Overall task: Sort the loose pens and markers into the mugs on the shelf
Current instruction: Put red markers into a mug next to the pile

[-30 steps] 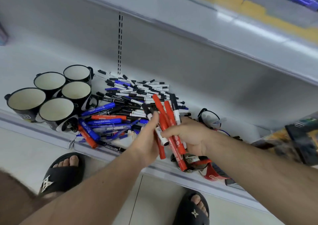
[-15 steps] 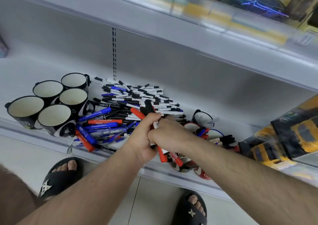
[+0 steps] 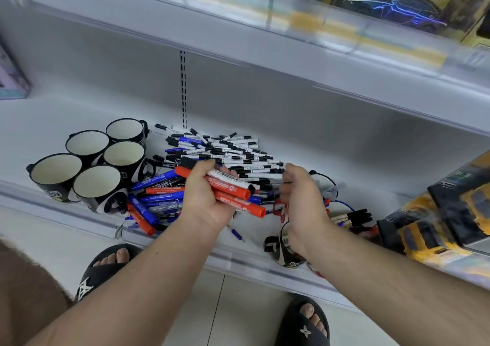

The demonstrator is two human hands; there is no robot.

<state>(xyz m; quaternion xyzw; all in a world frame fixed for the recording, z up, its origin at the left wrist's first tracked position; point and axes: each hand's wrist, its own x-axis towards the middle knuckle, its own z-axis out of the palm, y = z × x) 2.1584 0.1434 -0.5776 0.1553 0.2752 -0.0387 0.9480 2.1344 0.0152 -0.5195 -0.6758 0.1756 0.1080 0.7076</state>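
1. While left hand (image 3: 209,200) grips red markers (image 3: 233,192) above the pile (image 3: 225,155), right hand (image 3: 302,200) hangs blurred, fingers loose, empty.
2. Five mugs (image 3: 96,184) on shelf (image 3: 39,112) empty; sorting barely begun.

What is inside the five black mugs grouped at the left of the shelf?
Nothing visible: the five black mugs show bare cream interiors, no pens yet. The near walls hide part of each bottom. The left hand grips the red markers beside them.

A shop aisle.
White slotted display shelving (image 3: 265,102) carries boxed toy cars (image 3: 434,218) and many identical mugs (image 3: 98,186) and pens (image 3: 238,155).
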